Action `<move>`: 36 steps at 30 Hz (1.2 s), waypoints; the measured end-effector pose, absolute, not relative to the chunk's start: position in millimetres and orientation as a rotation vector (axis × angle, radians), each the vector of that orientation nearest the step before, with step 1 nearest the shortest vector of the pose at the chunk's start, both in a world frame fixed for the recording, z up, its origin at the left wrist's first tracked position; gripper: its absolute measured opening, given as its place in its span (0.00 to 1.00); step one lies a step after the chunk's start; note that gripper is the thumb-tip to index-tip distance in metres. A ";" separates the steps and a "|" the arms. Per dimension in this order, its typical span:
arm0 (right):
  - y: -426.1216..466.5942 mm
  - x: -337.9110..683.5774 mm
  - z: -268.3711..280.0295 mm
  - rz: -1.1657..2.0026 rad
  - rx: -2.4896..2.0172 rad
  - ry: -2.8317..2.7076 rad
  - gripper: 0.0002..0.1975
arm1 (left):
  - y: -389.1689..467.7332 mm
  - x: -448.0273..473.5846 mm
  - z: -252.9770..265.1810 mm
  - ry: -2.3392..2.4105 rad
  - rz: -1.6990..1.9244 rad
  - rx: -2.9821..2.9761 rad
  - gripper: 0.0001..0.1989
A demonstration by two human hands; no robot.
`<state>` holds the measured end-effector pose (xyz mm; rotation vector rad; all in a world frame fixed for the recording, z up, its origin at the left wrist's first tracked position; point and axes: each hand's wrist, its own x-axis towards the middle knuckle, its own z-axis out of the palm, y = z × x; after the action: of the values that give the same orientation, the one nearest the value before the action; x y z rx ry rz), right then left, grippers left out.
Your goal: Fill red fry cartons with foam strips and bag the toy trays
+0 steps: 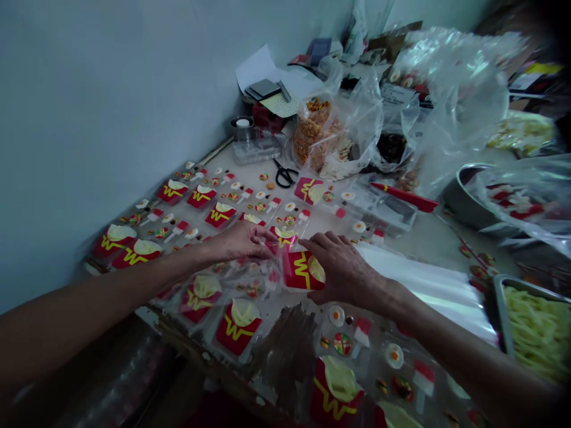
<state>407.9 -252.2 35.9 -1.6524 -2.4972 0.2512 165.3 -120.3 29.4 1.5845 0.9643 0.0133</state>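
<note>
Tabletop (289, 342), right hand (342, 266) curled around packet (295, 271)

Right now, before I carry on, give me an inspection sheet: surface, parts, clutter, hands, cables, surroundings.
Surface: table, with a worn dark patch near the front edge.
Job's things: red-and-yellow pieces, egg shapes and ice-pop shapes, laid out in clear film.
Clutter: black scissors, plastic bags, metal bowl, tray of pale strips.
Hands: right hand has its fingers around one red-and-yellow piece; left hand is beside it, grip unclear.
Cables: nothing seen.
Surroundings: plain wall at picture left.
</note>
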 end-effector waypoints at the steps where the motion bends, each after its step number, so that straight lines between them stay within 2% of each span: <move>1: -250.8 410.4 35.4 0.304 -1.609 -2.520 0.47 | -120.4 166.1 31.2 0.968 -0.012 1.595 0.26; 7: -242.8 410.3 39.3 0.283 -1.487 -2.581 0.50 | -115.0 165.2 40.5 0.946 -0.105 1.588 0.15; 13: -249.9 396.3 38.7 0.253 -1.425 -2.534 0.49 | -114.6 167.8 47.2 0.917 -0.082 1.545 0.23; 19: -263.5 389.6 23.8 0.209 -1.365 -2.497 0.49 | -125.5 173.4 51.1 0.778 -0.106 1.418 0.25; 23: -268.4 379.6 12.5 0.191 -1.454 -2.508 0.51 | -124.0 177.1 36.3 0.826 -0.019 1.420 0.36; 25: -268.0 369.8 9.0 0.159 -1.551 -2.501 0.51 | -118.5 178.7 27.5 0.817 0.052 1.546 0.37; 28: -264.4 350.5 7.9 0.129 -1.687 -2.449 0.49 | -113.9 174.7 21.6 0.802 0.206 1.868 0.27; 31: -259.4 333.0 9.2 0.124 -1.743 -2.416 0.45 | -129.6 160.9 24.3 0.963 0.524 2.162 0.16; 33: -256.5 325.0 9.4 0.135 -1.769 -2.390 0.42 | -151.8 151.5 25.5 1.173 0.671 2.327 0.13; 36: -254.2 316.2 8.0 0.152 -1.813 -2.344 0.39 | -185.9 146.9 20.0 1.472 0.574 2.452 0.13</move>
<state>316.2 -254.2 8.0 -1.8127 -2.3442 0.1520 146.9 -185.9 20.0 2.4525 1.4719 0.5736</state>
